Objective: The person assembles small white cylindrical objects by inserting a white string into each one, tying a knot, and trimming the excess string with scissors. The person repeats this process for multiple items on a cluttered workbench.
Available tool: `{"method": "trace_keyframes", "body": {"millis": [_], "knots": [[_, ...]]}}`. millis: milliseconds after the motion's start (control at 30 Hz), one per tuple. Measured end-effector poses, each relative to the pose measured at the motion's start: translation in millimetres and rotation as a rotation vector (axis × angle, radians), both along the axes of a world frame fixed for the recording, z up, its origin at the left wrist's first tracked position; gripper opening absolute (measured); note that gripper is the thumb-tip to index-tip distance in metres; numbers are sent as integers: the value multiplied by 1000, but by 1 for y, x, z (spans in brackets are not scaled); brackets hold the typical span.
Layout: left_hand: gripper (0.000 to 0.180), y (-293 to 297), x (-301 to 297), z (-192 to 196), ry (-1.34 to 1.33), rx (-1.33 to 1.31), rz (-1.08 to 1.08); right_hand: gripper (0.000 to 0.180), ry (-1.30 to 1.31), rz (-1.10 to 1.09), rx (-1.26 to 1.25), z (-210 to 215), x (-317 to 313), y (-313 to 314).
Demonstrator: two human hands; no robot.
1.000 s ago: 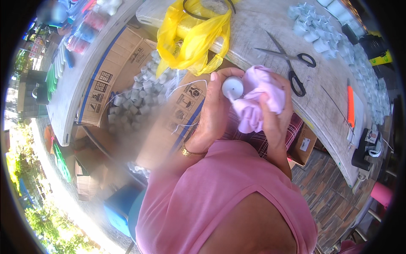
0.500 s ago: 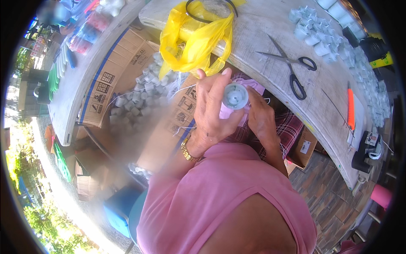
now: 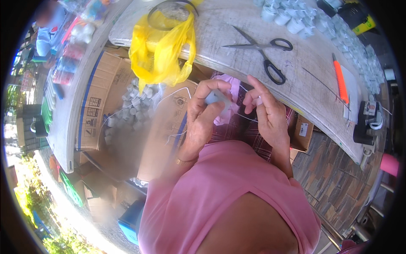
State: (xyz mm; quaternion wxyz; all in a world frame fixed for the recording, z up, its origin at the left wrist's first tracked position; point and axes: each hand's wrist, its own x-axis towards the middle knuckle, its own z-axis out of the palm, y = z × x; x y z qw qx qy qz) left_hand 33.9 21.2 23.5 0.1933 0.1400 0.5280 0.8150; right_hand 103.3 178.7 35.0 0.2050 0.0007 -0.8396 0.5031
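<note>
My left hand (image 3: 200,116) is closed round a small pale blue plastic cup (image 3: 215,98), now tipped on its side between thumb and fingers. To its right, my right hand (image 3: 269,113) pinches something small and whitish, apparently the white cord (image 3: 248,118) that stretches between the two hands. Fingers partly cover the pinched spot. Below both hands, a pink cloth or bag (image 3: 223,117) lies on my lap over checked dark red fabric. Another length of white cord (image 3: 181,89) trails from my left hand toward the box.
An open cardboard box (image 3: 95,110) at left holds many small whitish cups (image 3: 129,112). On the table (image 3: 211,40) lie a yellow plastic bag (image 3: 163,51), black-handled scissors (image 3: 264,51), an orange cutter (image 3: 341,82) and a thin metal rod (image 3: 323,82). Rows of pale cups (image 3: 292,19) stand at far right.
The cup has turned from mouth-up to its side in my left hand. My right hand has drawn away from it to the right, and cord now spans between them. The view has shifted right.
</note>
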Motion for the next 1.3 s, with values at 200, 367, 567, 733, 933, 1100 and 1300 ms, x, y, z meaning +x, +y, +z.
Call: {"method": "trace_keyframes", "body": {"millis": [200, 367, 567, 733, 933, 1100, 1300], "knots": [[24, 26, 8, 5, 267, -239, -8, 47, -19, -98, 189, 5, 5, -3], [16, 30, 1, 4, 532, -287, 3, 44, -98, -110, 122, 14, 9, -6], [8, 27, 3, 3, 214, -192, -85, 28, 13, -129, -114, 4, 14, 6], [13, 29, 6, 10, 123, -235, -128, 35, 90, -172, 29, -1, 9, 1], [20, 34, 4, 9, 638, -314, 40, 60, 35, -139, 70, 8, 5, -5], [13, 32, 4, -1, 529, -333, 53, 45, 71, -116, 113, 9, 8, -2], [8, 25, 1, 1, 386, -359, 3, 16, 59, -105, -8, 11, 12, 2]]}}
